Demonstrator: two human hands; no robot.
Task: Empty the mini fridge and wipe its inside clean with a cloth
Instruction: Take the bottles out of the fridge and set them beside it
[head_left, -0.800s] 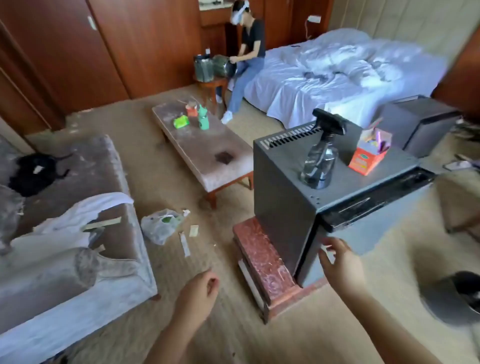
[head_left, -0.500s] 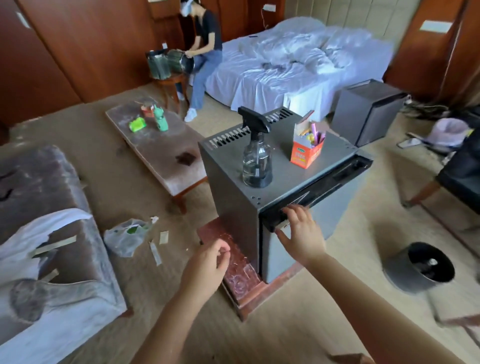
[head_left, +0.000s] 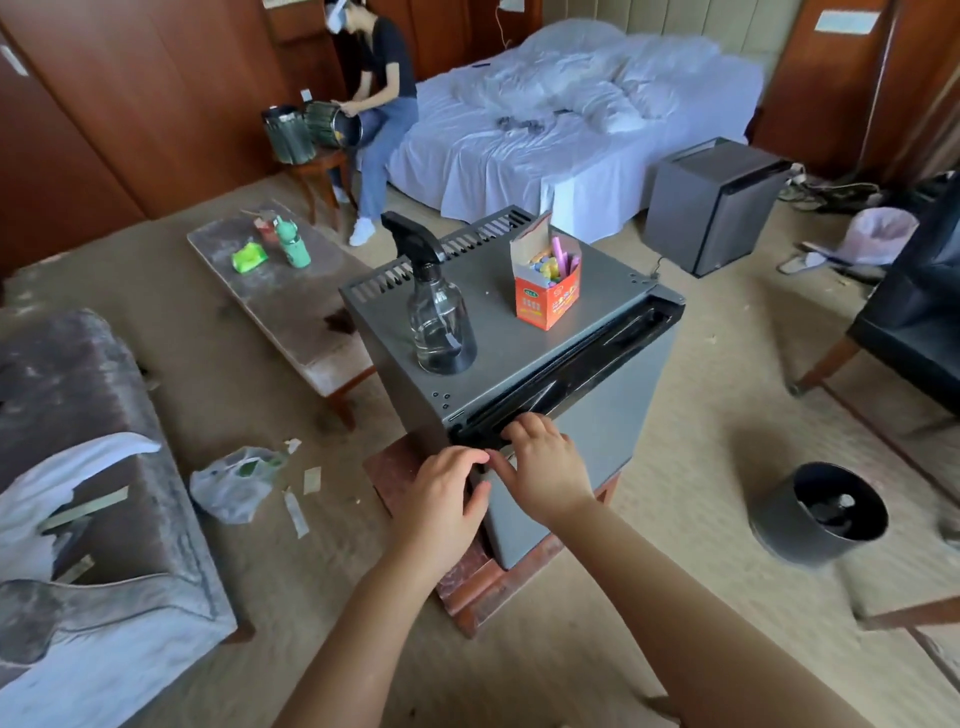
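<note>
Mini fridge (head_left: 498, 332) has both hands on it right at its near corner. The right hand (head_left: 540, 467) sits at the near end of the door (head_left: 608, 431), fingers curled into the black grip strip (head_left: 587, 358) that runs along the door's whole top edge. The left hand (head_left: 447, 499) is just beside it, almost touching, with the fingers fairly straight and laid against the cabinet's vertical corner, not wrapped round anything.

The fridge itself stands upright on a low reddish stand (head_left: 467, 577) on the carpet (head_left: 675, 519), turned so that corner aims pretty much at the camera. The door faces down and right in the view and looks shut, and the vent slats on the back edge of the top face the bed (head_left: 519, 130).

On top there's a clear spray bottle (head_left: 439, 322) with a black trigger near the front left. An open orange chalk box (head_left: 548, 288) stands further right, the two apart.

Further out, a black waste bin (head_left: 821, 519) sits on the carpet to the right and a crumpled plastic bag (head_left: 234, 480) with paper scraps lies to the left. A low worktop (head_left: 291, 306) carrying a green bottle (head_left: 295, 244) is behind the fridge on the left. A second grey fridge (head_left: 711, 208) sits by the foot of the bed, and a person (head_left: 384, 104) is sitting on the bed's edge.
</note>
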